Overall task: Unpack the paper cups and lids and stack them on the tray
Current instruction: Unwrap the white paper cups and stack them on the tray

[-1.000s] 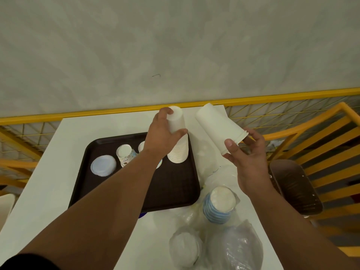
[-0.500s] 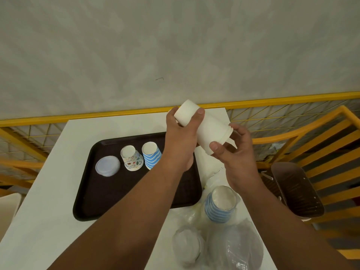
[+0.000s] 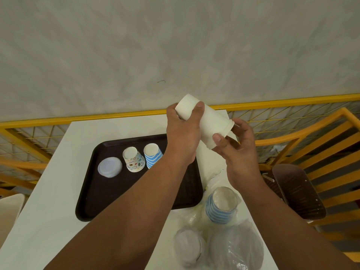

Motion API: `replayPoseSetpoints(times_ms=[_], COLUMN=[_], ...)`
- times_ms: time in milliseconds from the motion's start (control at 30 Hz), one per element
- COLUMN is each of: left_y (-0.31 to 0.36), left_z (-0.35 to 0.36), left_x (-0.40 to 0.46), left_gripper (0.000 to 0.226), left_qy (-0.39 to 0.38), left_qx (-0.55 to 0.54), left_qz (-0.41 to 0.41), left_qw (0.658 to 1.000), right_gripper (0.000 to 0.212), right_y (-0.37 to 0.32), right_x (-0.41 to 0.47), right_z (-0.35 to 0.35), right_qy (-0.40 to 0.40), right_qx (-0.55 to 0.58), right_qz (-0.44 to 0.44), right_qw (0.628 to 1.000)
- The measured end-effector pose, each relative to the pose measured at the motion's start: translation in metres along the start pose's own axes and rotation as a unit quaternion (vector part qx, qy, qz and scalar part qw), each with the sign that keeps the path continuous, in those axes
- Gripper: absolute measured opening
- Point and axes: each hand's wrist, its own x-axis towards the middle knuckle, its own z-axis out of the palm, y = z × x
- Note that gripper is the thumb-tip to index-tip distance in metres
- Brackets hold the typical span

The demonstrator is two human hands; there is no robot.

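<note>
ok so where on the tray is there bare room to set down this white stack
The near half of the tray, in front of the lid, patterned cups and striped cups, is bare. That back row is crowded, and so is the table right of the tray, with bagged cups. Both hands hold the white stack.

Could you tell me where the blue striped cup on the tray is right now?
The blue striped cup stands upside down at the tray's far side, between the patterned cup and the left forearm.

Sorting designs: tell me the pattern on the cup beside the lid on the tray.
Small colourful doodles on white cup, seen in the head view.
</note>
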Motion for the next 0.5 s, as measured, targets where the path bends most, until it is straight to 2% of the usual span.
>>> replayPoseSetpoints(times_ms=[67,133,267,400,433,500], left_y=[0.003,0.004,-0.002,0.015,0.024,0.038], left_z=[-0.002,-0.004,-0.004,-0.013,-0.018,-0.032], left_x=[0.003,0.007,0.014,0.038,0.046,0.059], left_gripper=[0.036,0.037,0.038,0.043,0.046,0.051], left_qy=[0.003,0.0,-0.008,0.055,0.071,0.089], left_qx=[0.015,0.018,0.018,-0.042,-0.038,0.041], left_qz=[0.031,0.043,0.044,0.048,0.076,0.165], left_qw=[0.999,0.999,0.999,0.996,0.994,0.981], right_gripper=[0.032,0.008,0.016,0.018,0.017,0.015], right_y=[-0.005,-0.011,-0.015,-0.011,-0.009,-0.006], right_x=[0.001,0.002,0.006,0.008,0.009,0.011], right_z=[0.003,0.006,0.017,0.017,0.014,0.004], right_qy=[0.032,0.023,-0.016,0.023,0.041,0.085], right_qx=[0.047,0.072,0.121,0.09,0.088,0.102], right_qz=[0.031,0.055,0.081,0.063,0.069,0.095], right_qw=[0.998,0.996,0.989,0.994,0.993,0.987])
